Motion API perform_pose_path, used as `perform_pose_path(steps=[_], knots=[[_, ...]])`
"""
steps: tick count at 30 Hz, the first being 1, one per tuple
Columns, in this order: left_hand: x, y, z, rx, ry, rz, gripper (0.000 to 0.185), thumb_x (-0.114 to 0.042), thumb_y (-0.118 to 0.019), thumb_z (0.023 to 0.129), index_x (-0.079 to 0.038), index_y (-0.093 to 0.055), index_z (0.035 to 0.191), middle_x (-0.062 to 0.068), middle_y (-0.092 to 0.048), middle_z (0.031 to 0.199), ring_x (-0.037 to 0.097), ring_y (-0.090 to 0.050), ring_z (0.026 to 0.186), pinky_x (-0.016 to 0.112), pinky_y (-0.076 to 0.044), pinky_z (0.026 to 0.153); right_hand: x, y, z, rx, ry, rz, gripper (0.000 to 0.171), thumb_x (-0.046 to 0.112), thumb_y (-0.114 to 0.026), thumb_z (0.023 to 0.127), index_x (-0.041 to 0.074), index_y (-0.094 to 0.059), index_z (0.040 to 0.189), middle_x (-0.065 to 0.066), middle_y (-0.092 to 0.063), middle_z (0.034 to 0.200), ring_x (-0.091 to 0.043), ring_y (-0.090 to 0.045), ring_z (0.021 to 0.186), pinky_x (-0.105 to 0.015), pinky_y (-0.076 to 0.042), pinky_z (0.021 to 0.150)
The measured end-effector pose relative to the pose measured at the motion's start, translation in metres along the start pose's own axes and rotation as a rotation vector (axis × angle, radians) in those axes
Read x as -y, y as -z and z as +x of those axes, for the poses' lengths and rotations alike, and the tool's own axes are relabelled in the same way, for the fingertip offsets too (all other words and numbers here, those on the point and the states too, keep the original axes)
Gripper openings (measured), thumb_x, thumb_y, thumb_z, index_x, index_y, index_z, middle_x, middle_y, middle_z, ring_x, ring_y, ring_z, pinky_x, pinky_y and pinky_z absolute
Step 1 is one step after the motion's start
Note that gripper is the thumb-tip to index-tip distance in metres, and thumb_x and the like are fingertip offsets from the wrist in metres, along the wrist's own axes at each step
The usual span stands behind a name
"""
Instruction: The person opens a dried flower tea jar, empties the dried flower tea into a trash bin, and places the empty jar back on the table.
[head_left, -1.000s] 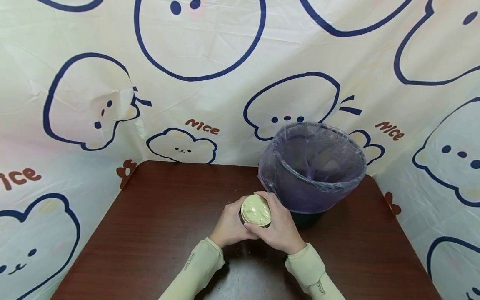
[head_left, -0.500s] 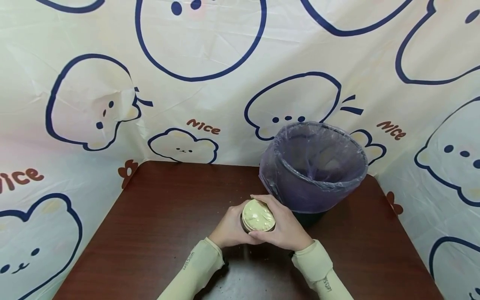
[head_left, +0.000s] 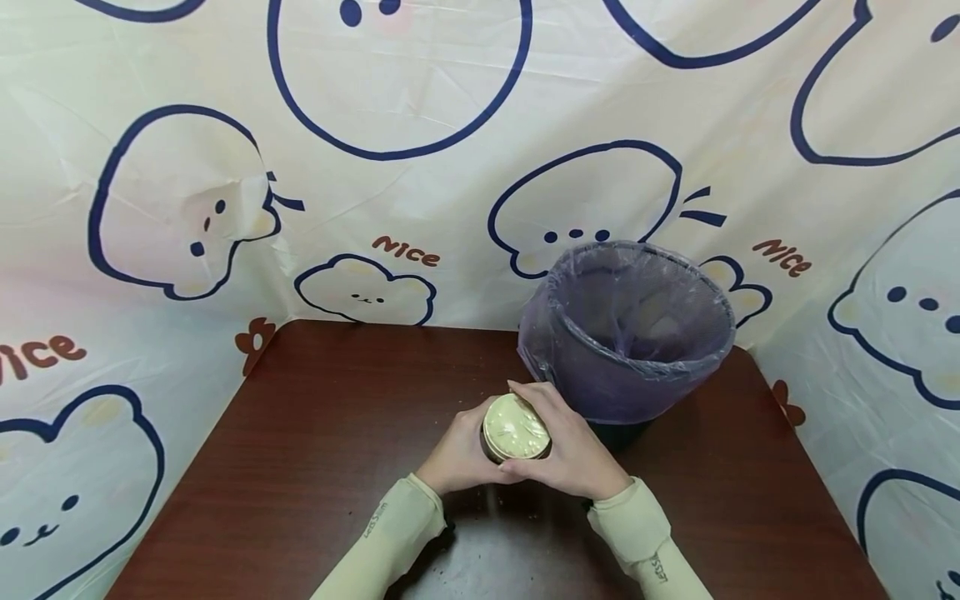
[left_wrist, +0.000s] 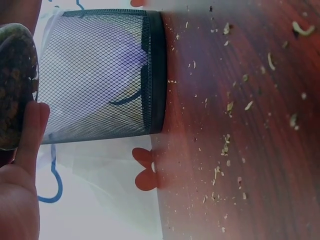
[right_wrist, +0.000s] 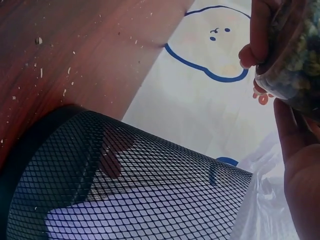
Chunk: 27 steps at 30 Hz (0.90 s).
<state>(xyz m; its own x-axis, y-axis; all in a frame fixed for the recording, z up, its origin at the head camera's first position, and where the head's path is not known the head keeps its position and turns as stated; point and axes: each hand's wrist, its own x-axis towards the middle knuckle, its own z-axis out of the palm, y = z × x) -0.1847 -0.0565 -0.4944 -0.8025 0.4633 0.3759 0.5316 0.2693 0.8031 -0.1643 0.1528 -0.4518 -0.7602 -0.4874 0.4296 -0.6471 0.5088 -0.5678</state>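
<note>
A clear jar [right_wrist: 295, 75] with a pale yellow-green lid [head_left: 515, 427] is held above the table by both hands. Dried, brown-green bits fill it, as the wrist views show. My left hand [head_left: 459, 454] grips the jar's body from the left, with fingers beneath that are partly hidden in the head view. From the right, my right hand [head_left: 573, 450] curls round the lid's rim, thumb at the near side and fingers at the far side. In the left wrist view the jar [left_wrist: 17, 85] is cut off by the frame's edge.
Just beyond the right hand stands a black mesh bin [left_wrist: 100, 75] lined with a purple plastic bag [head_left: 600, 383]. Small dry crumbs [left_wrist: 225, 145] lie scattered over the dark wooden table [head_left: 300, 467]. A printed cloth [head_left: 420, 200] hangs around the table's back and sides.
My right hand and wrist have shifted slightly right, and its fingers have changed position around the lid's rim. The jar and left hand have barely moved.
</note>
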Motion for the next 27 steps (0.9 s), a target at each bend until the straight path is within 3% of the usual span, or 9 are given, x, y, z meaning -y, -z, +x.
perform_pose_path(steps=[6,15,19,27], knots=[[-0.001,0.000,0.000,0.000,0.001,0.004,0.087,-0.025,-0.098,0.064,-0.016,-0.058,0.141,-0.004,-0.070,0.128,0.010,-0.066,0.115,0.032,-0.055,0.101,-0.002,0.000,-0.001,0.005,-0.009,0.001,0.101,0.046,-0.089,0.078,0.025,-0.036,0.161,0.000,-0.055,0.143,-0.016,-0.058,0.124,-0.042,-0.054,0.099],[0.000,-0.002,0.002,0.008,-0.001,-0.026,0.084,-0.026,-0.098,0.065,-0.023,-0.059,0.139,-0.008,-0.071,0.128,0.009,-0.067,0.116,0.032,-0.054,0.103,-0.011,0.009,-0.002,0.085,-0.077,0.130,0.115,0.038,-0.092,0.078,0.030,-0.019,0.166,0.003,-0.043,0.163,-0.021,-0.040,0.151,-0.056,-0.042,0.115],[0.000,-0.002,0.003,0.005,0.007,-0.029,0.084,-0.028,-0.099,0.064,-0.023,-0.059,0.138,-0.009,-0.071,0.126,0.008,-0.067,0.115,0.032,-0.054,0.102,-0.015,0.013,-0.004,0.065,-0.088,0.125,0.118,0.039,-0.093,0.075,0.029,-0.020,0.166,0.001,-0.037,0.166,-0.025,-0.035,0.153,-0.061,-0.038,0.116],[0.001,0.000,0.002,0.000,0.012,0.016,0.086,-0.030,-0.100,0.063,-0.020,-0.059,0.137,-0.008,-0.071,0.125,0.009,-0.067,0.114,0.033,-0.055,0.102,-0.019,0.014,-0.005,0.061,-0.090,0.105,0.114,0.041,-0.093,0.076,0.030,-0.023,0.166,0.004,-0.039,0.164,-0.024,-0.036,0.152,-0.060,-0.037,0.117]])
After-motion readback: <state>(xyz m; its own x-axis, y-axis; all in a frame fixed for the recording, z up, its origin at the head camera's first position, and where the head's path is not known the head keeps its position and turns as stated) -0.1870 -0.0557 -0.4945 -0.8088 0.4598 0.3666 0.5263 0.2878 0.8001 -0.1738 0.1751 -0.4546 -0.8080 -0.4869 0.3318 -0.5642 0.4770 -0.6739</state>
